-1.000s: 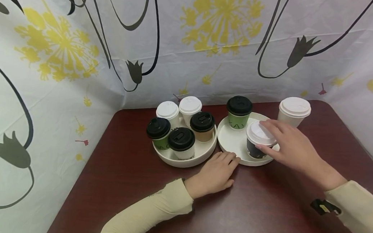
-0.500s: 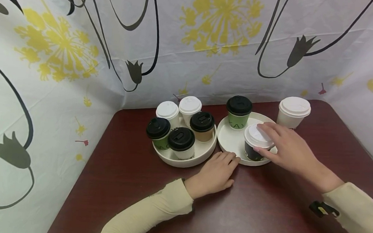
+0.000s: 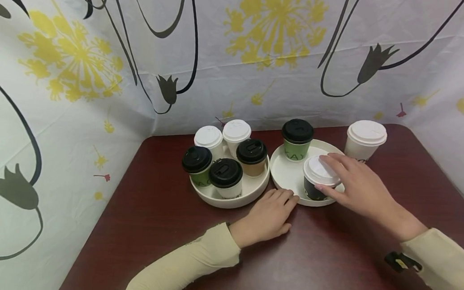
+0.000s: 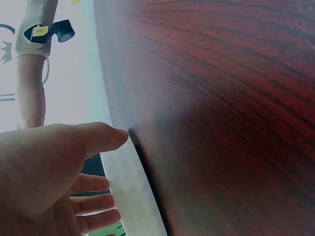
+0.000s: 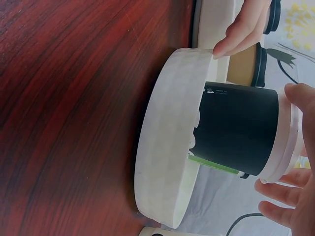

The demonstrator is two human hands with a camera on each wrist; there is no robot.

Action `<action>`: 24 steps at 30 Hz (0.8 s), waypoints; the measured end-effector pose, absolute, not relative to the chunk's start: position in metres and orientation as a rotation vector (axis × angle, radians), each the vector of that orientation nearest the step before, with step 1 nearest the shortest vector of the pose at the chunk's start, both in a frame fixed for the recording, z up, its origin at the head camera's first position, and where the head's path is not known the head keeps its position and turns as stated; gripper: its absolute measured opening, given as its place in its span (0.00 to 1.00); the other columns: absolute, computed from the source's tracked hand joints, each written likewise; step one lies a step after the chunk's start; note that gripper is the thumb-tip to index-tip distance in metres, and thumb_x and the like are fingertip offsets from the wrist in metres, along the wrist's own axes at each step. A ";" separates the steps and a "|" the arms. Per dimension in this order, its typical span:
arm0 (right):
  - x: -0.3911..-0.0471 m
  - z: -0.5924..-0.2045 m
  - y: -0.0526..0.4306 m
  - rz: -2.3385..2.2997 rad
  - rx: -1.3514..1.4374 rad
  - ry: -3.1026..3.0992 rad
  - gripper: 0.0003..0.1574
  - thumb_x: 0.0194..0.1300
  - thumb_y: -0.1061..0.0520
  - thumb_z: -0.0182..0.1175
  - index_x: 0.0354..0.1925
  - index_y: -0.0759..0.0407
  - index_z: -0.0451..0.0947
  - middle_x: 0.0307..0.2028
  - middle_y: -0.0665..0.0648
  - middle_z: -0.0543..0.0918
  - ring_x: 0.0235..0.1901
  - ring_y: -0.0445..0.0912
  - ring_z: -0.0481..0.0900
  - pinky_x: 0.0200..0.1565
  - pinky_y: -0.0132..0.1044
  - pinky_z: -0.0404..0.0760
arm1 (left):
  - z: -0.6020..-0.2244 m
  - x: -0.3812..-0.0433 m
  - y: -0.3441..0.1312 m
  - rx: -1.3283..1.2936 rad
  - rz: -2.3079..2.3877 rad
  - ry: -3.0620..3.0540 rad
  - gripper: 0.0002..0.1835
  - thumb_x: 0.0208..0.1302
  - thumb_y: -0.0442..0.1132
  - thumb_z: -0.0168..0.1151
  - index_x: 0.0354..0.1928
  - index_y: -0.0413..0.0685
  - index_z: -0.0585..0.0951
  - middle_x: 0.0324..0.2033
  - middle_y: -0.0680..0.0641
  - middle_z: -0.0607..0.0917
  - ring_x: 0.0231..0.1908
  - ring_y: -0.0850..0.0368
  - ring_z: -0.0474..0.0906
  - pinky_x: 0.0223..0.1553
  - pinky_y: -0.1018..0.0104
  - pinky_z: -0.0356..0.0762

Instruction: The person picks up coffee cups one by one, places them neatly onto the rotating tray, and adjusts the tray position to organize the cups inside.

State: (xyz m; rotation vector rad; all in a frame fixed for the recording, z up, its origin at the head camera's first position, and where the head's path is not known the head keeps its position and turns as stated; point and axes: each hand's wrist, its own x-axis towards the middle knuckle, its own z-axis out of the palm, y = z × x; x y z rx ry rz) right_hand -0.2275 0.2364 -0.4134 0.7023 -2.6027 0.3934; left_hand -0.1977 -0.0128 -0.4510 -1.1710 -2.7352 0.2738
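Observation:
In the head view my right hand (image 3: 360, 187) holds a dark paper coffee cup (image 3: 313, 189) by its white lid (image 3: 322, 168), with the thumb on the near side. The right wrist view shows this black-sided cup (image 5: 236, 130) upright inside the rim of the right-hand white tray (image 3: 288, 176). My left hand (image 3: 265, 217) lies at that tray's near left edge, its fingertips touching the rim; the left wrist view shows the thumb and fingers (image 4: 93, 201) extended beside the tray wall. A green cup with a black lid (image 3: 297, 140) stands at the back of the same tray.
Left of it, a second white tray (image 3: 221, 203) bears several lidded cups, such as a brown one (image 3: 252, 157) and a white-lidded one (image 3: 237, 132). A white cup (image 3: 365, 138) stands on the dark red table (image 3: 161, 230) at the back right. Patterned cloth (image 3: 206, 49) hangs behind.
Over the first half second my right hand and the dark cup shifted slightly left and toward me within the tray; since then they have barely moved. My left hand stays in place.

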 end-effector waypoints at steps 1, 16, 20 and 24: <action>-0.228 -0.414 0.237 0.393 0.703 -2.602 0.46 0.52 0.41 0.72 0.66 0.55 0.71 0.59 0.64 0.77 0.55 0.64 0.78 0.54 0.61 0.75 | -0.451 -0.198 -0.013 -1.171 0.273 -2.735 0.38 0.60 0.60 0.65 0.68 0.51 0.69 0.61 0.51 0.73 0.65 0.57 0.69 0.68 0.61 0.67; -0.227 -0.414 0.238 0.371 0.712 -2.593 0.47 0.52 0.41 0.72 0.66 0.56 0.70 0.59 0.64 0.77 0.54 0.64 0.78 0.54 0.61 0.75 | -0.451 -0.197 -0.013 -1.167 0.266 -2.739 0.38 0.60 0.60 0.65 0.68 0.51 0.68 0.62 0.51 0.73 0.66 0.57 0.69 0.69 0.61 0.66; -0.227 -0.413 0.238 0.356 0.718 -2.598 0.48 0.52 0.40 0.72 0.67 0.55 0.69 0.60 0.64 0.77 0.53 0.65 0.79 0.53 0.61 0.75 | -0.451 -0.197 -0.013 -1.171 0.272 -2.727 0.38 0.60 0.60 0.65 0.68 0.51 0.69 0.62 0.51 0.73 0.66 0.56 0.69 0.68 0.61 0.66; -0.228 -0.412 0.238 0.349 0.722 -2.602 0.48 0.52 0.39 0.72 0.66 0.55 0.69 0.60 0.64 0.77 0.53 0.65 0.79 0.52 0.62 0.75 | -0.451 -0.197 -0.013 -1.170 0.274 -2.720 0.38 0.59 0.60 0.65 0.67 0.51 0.69 0.61 0.51 0.73 0.65 0.56 0.69 0.68 0.62 0.67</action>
